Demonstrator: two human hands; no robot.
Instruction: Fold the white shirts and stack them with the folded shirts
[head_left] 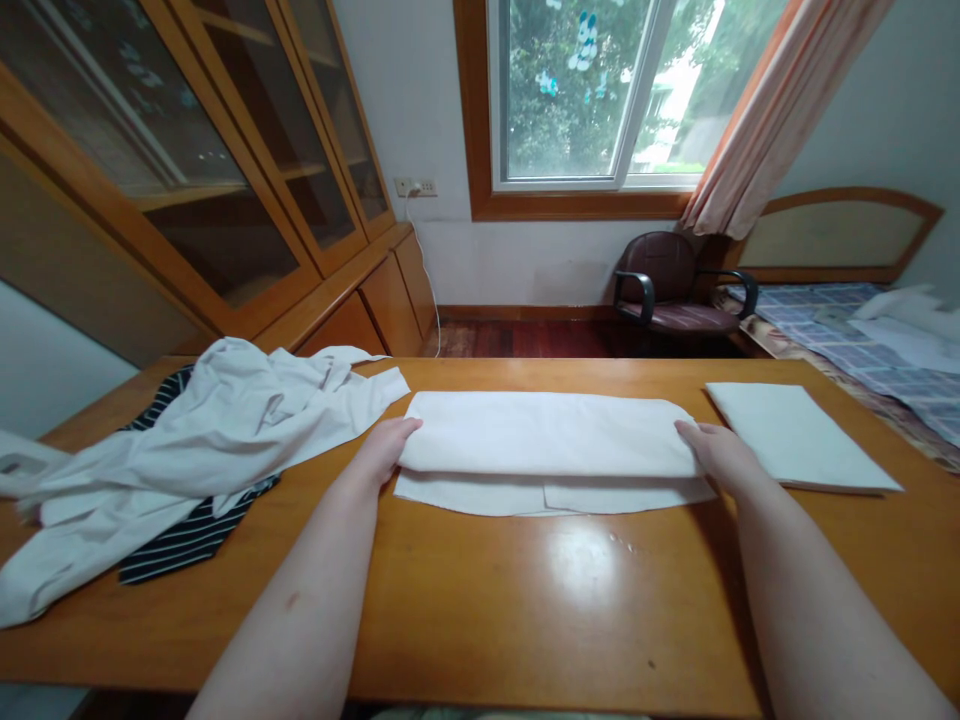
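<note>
A white cloth (551, 435), probably a shirt, lies folded into a wide band in front of me. Its upper layer is raised a little over a lower flap that shows along the near side. My left hand (390, 448) pinches the left end of the band, thumb on top and fingers hidden beneath. At the opposite end, my right hand (716, 450) grips the cloth the same way. Right of that hand rests a flat, neatly folded white cloth (802, 435).
On the left, a crumpled white shirt (247, 410) lies over a black-and-white striped tie (199, 540). The wooden table (480, 620) carries everything. Beyond it stand a glass-door cabinet (225, 150), an armchair (675, 285) and a bed (855, 330).
</note>
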